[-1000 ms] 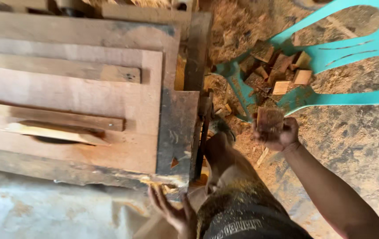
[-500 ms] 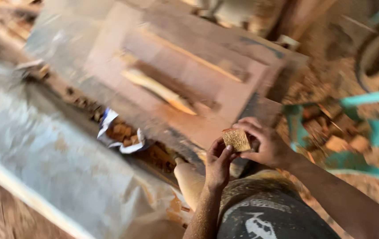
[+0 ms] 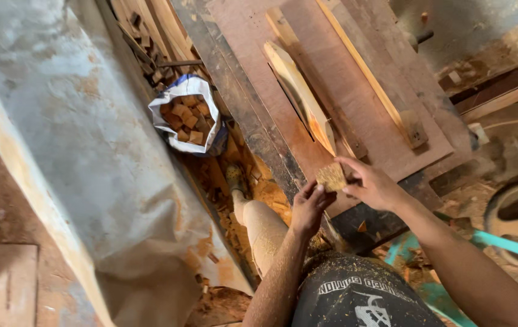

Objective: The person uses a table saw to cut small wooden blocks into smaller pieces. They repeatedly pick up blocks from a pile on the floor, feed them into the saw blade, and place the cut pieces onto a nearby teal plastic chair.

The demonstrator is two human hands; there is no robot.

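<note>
Head view: a small square wooden block (image 3: pixel 331 177) is held near frame centre, above the near edge of the saw table (image 3: pixel 253 48), with the right hand (image 3: pixel 373 184) in a closed grip on its 3 o'clock side and the left hand (image 3: pixel 308 207) pinching its 7 o'clock corner with closed fingertips. At 10 o'clock from the block, well apart on the sawdust-covered floor, an open white sack (image 3: pixel 187 112) holds similar blocks. A pale wooden wedge (image 3: pixel 300 94) lies on the table at 12 o'clock, near the block.

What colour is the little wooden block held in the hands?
The wooden block is light tan-yellow with a rough, speckled face, seen in the head view.
</note>
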